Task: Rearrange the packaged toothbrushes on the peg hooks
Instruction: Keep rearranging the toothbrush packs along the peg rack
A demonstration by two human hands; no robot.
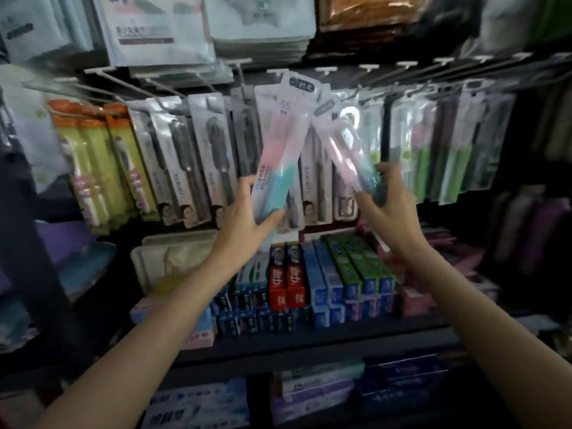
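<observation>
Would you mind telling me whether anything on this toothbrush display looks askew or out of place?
Two pink-and-teal toothbrush packs are off the hooks: the left hand grips one pack, the right hand the other pack, and they lean toward each other. The hanging packs look orderly.

A long pink-and-teal plastic-wrapped toothbrush pack (280,150) is leaning slightly rightward, its lower end sitting within the left fingers (247,193). A second clear pack with pink toothbrush (343,150) is tilting leftward, rising above the right fingers (387,178), tops nearly crossing.
</observation>
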